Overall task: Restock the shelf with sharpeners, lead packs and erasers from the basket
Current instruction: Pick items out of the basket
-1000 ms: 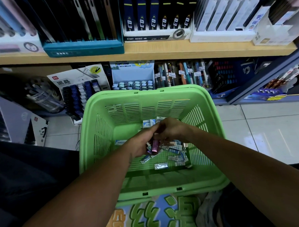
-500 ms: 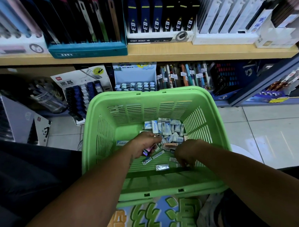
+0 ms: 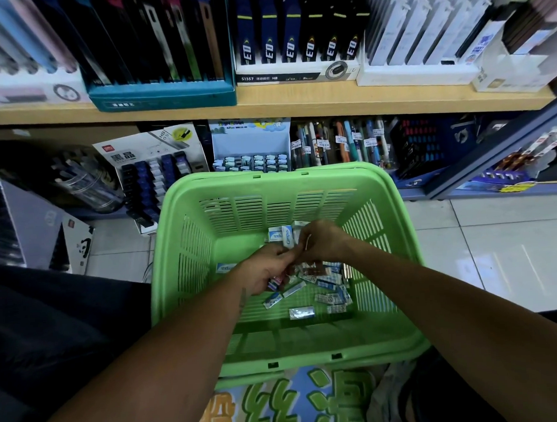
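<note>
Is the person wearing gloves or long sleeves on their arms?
No. Both the left hand and right hand are bare, with no gloves, and both forearms are uncovered as far as the picture shows. No watch or bracelet is visible.

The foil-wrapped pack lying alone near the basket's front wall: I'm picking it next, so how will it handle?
The foil-wrapped pack looks small and flat, so probably light and unlikely to roll. Its glossy wrap may be slippery; pinch its edges. The slotted green basket floor could snag it if pushed.

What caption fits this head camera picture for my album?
Both hands, left hand and right hand, gather small packs inside the green plastic basket below the wooden shelf.
</note>
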Action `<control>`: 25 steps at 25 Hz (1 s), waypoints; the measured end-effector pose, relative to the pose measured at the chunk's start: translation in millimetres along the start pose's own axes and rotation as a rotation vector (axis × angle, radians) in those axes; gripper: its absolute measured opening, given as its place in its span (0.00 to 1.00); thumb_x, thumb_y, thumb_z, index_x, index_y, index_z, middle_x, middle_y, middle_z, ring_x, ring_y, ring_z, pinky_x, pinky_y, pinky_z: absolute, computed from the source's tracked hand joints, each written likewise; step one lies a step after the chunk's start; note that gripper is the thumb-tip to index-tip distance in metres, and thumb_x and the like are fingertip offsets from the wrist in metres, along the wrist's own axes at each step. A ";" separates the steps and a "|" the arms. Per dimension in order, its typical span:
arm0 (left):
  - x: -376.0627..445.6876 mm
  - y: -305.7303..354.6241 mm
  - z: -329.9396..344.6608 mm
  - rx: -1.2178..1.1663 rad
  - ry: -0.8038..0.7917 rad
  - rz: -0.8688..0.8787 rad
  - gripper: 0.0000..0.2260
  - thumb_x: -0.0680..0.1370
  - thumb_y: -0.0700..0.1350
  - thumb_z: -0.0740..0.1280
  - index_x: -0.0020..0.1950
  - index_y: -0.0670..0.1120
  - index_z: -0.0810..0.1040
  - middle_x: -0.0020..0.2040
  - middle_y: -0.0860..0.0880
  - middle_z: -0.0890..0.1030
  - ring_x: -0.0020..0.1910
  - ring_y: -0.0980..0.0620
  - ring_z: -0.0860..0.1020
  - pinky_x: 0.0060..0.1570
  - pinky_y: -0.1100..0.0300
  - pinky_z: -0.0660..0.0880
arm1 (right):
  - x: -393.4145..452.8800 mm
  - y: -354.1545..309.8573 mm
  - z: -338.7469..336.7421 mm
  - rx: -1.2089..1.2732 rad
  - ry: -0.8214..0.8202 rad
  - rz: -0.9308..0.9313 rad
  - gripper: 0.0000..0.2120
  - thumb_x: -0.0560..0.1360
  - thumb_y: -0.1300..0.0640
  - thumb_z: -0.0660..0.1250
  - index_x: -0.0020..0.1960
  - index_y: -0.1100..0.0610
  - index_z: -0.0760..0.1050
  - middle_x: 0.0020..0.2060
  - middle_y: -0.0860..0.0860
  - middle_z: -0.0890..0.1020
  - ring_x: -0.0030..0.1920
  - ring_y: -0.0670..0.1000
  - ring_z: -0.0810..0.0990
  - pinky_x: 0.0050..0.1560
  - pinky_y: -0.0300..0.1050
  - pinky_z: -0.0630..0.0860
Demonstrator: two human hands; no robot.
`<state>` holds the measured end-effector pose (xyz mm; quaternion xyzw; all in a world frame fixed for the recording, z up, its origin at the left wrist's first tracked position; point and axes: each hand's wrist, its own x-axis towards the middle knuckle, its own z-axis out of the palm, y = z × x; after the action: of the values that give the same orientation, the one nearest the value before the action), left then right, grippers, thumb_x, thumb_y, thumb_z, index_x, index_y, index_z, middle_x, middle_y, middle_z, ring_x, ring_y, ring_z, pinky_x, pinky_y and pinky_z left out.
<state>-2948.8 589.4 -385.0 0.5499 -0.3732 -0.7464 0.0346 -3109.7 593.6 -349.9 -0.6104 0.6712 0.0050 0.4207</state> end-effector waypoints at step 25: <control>-0.2 4.6 -3.8 -0.142 0.089 -0.024 0.08 0.78 0.39 0.71 0.56 0.38 0.79 0.42 0.40 0.82 0.33 0.46 0.81 0.28 0.59 0.75 | -23.6 20.0 34.5 -1.080 -0.161 0.009 0.12 0.80 0.60 0.66 0.62 0.53 0.78 0.57 0.50 0.82 0.58 0.53 0.81 0.53 0.47 0.77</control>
<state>-2947.2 584.3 -382.6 0.5832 -0.3106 -0.7462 0.0810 -3109.2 635.9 -368.8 -0.7344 0.5414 0.3976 0.0975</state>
